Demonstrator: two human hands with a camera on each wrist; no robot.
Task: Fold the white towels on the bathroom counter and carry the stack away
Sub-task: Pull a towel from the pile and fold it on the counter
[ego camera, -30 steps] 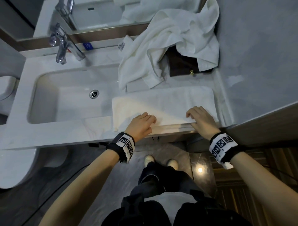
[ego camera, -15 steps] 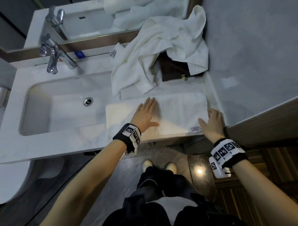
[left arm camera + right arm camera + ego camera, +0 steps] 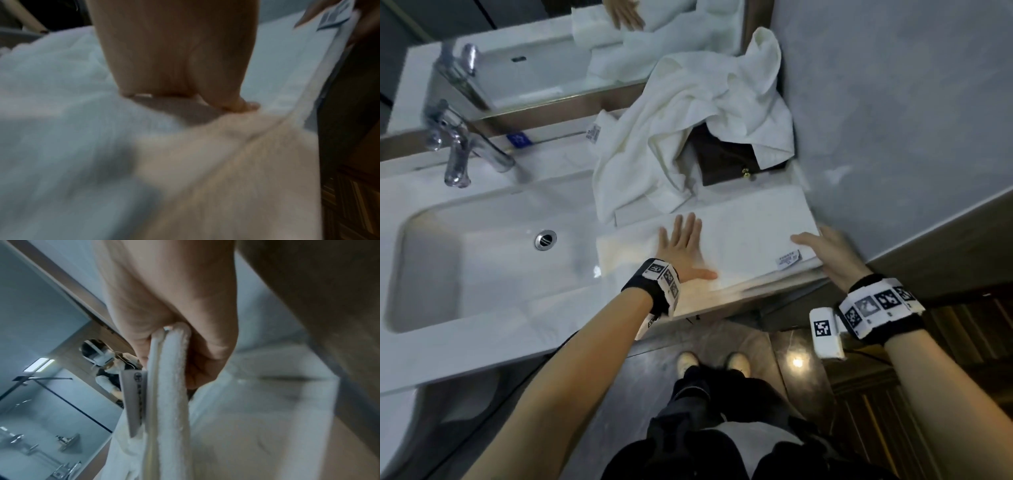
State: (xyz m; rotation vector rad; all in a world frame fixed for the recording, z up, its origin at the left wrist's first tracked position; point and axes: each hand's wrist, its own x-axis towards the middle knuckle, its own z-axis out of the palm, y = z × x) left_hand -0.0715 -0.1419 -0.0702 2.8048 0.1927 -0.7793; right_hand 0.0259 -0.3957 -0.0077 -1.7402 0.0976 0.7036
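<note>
A folded white towel (image 3: 750,233) lies along the counter's front edge, right of the basin. My left hand (image 3: 681,246) lies flat on its left half with fingers straight. My right hand (image 3: 822,250) grips the towel's right end, thumb on top near the label (image 3: 787,257). In the right wrist view the folded layers (image 3: 170,386) sit pinched between thumb and fingers. The left wrist view is blurred and shows my palm (image 3: 176,53) pressed on the terry cloth (image 3: 61,129). A crumpled white towel (image 3: 695,123) is heaped at the back of the counter.
The basin (image 3: 493,260) and chrome tap (image 3: 462,147) take up the counter's left. A dark brown box (image 3: 726,161) sits under the crumpled towel. A grey wall (image 3: 893,120) closes the right side, a mirror (image 3: 534,65) the back. My feet stand on dark floor tiles below.
My left hand slid from the towel's front edge onto its top and flattened. My right hand moved off the front edge to the right end and took hold of it.
</note>
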